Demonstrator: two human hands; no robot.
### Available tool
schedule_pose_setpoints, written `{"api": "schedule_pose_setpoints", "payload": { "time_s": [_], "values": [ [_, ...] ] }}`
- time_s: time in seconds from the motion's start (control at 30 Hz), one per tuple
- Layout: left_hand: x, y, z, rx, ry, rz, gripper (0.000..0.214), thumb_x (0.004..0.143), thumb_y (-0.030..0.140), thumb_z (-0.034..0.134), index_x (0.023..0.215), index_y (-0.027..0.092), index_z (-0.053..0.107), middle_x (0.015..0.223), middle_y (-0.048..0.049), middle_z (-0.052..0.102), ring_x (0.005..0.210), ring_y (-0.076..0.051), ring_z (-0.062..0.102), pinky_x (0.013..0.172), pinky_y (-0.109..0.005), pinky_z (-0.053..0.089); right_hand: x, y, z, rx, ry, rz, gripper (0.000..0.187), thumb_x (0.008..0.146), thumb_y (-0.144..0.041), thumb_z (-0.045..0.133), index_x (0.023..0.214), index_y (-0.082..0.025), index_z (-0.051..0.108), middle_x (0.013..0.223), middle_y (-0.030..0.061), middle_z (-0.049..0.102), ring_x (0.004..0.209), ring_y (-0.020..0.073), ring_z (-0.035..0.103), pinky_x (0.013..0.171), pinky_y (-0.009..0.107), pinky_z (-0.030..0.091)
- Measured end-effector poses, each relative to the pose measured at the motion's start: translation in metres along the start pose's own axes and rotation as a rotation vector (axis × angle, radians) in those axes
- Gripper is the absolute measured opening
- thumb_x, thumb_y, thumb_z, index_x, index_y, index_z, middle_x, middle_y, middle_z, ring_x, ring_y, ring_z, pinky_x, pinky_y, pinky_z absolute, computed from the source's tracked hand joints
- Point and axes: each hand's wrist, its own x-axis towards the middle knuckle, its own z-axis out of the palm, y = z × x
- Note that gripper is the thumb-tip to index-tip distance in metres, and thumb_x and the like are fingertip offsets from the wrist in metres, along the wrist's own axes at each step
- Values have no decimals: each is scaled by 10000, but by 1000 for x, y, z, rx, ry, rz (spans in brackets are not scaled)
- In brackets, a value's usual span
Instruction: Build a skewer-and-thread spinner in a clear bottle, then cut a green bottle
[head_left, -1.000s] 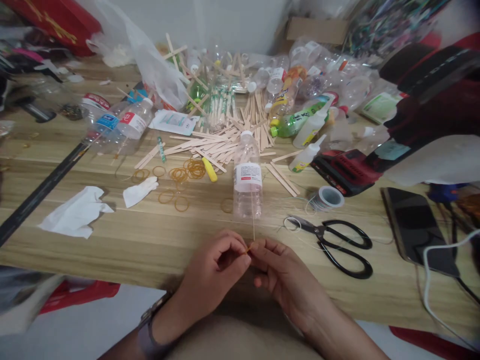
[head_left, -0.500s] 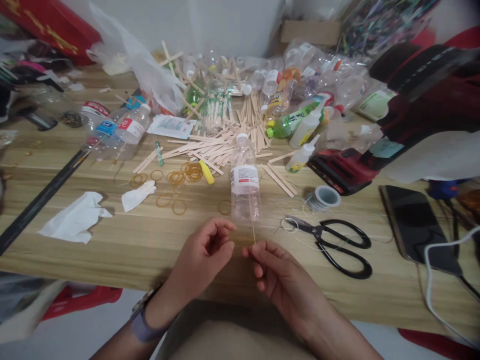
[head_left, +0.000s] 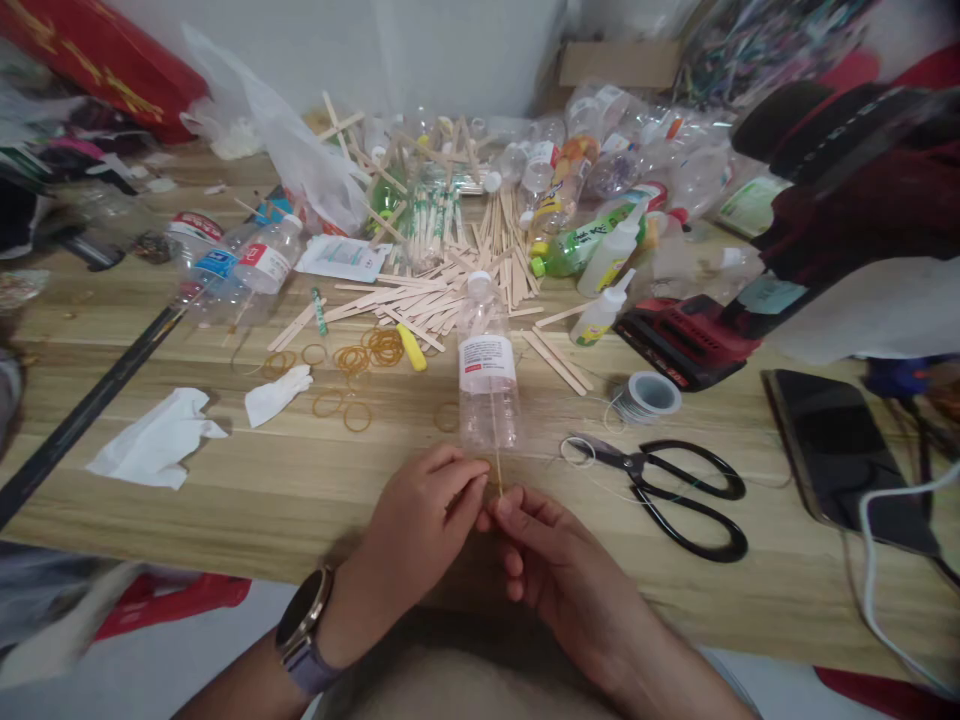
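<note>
While we pinch the thin stick (head_left: pixel 498 470) in our right hand (head_left: pixel 551 540), w/ its far end at the clear bottle (head_left: pixel 487 365), the main risk is prob. a slip: the stick looks slim, so uneven pressure could bend it, & a sideways tug could shift the bottle, since neither of our hands steadies it. Our left hand (head_left: pixel 427 520) has its fingertips drawn together right by the stick; can't tell if they grip anything. Can't tell either whether the stick enters the bottle or passes in front.

To the R on the counter (head_left: pixel 300 520), scissors (head_left: pixel 634 464) point towards the bottle, w/ a thread loop (head_left: pixel 578 466) at the tip; that could snag us if we swing wide. Spool (head_left: pixel 630 405) sits just beyond. To the L: rubber bands (head_left: pixel 382 346). Behind the bottle, wooden sticks (head_left: pixel 420 300) crowd the way, w/ glue bottles (head_left: pixel 598 318) R of them.
</note>
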Motion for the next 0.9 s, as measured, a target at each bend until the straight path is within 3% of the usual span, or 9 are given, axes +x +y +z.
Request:
{"api": "schedule_pose_setpoints", "payload": {
  "time_s": [0.17, 0.33, 0.53, 0.73, 0.9],
  "values": [
    [4, 2, -1, -204, -18, -162, 226, 905, 191, 516, 909, 194, 741, 902, -26, 763, 842, -161, 685, 775, -258, 500, 1, 3, 1, -38, -58, -46, 392, 655, -408, 879, 749, -156, 594, 616, -29, 656, 408, 31, 447, 401, 148, 430],
    [1, 0, 2, -170, 29, -161, 261, 908, 210, 489, 979, 167, 737, 988, -59, 763, 918, -180, 686, 847, -287, 501, 0, 3, 1, -89, -74, -86, 430, 716, -417, 836, 962, -158, 595, 642, -34, 666, 416, 30, 484, 418, 132, 379],
    [0, 4, -2, -185, 13, -213, 265, 888, 214, 489, 940, 179, 746, 964, -51, 772, 893, -182, 689, 811, -281, 492, -2, 6, 1, -127, -32, -109, 491, 749, -446, 799, 1068, -178, 539, 666, -39, 675, 402, 38, 487, 417, 145, 342],
    [8, 7, -12, -165, -116, -375, 258, 857, 240, 512, 820, 190, 762, 770, -20, 760, 712, -173, 663, 642, -259, 434, -4, 4, 2, -110, 8, -120, 499, 706, -443, 830, 1032, -168, 570, 660, -30, 677, 398, 30, 459, 409, 140, 309],
    [17, 6, -21, -80, -285, -368, 242, 838, 256, 543, 780, 175, 764, 570, 14, 647, 556, -145, 561, 555, -259, 337, -3, 2, 0, -41, 9, -117, 408, 684, -382, 857, 917, -152, 614, 623, -42, 651, 397, 15, 422, 405, 127, 305]
  ]
}}
